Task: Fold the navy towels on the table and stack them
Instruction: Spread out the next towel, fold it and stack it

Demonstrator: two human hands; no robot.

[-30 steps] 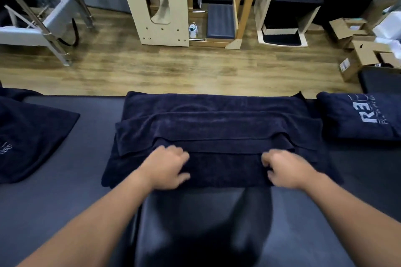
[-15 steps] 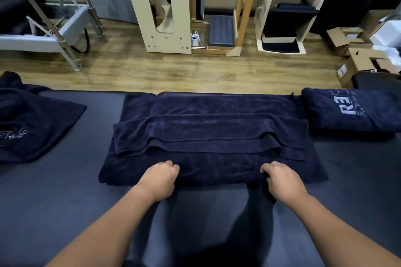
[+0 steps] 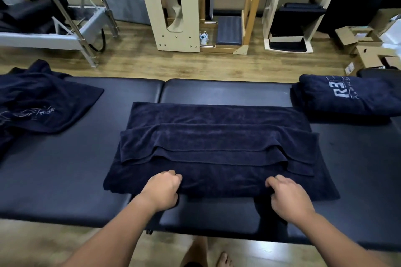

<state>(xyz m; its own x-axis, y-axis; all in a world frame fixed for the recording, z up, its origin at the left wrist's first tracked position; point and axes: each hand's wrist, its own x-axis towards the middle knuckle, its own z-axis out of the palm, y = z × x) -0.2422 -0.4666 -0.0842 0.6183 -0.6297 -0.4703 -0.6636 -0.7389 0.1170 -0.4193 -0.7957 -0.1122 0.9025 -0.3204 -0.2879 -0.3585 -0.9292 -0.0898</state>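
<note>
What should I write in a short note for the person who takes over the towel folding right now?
Left hand: grips the near edge of the middle towel.
Right hand: grips the same near edge, further right.
Middle towel: lies partly folded lengthwise on the table.
Done: one folded towel with white lettering lies at the far right.
Left: finish folding the middle towel, fold the crumpled towel at the far left, stack all.

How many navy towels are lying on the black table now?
3: a part-folded navy towel in the middle, a crumpled one at left, a folded printed one at right, possibly a stack.
</note>
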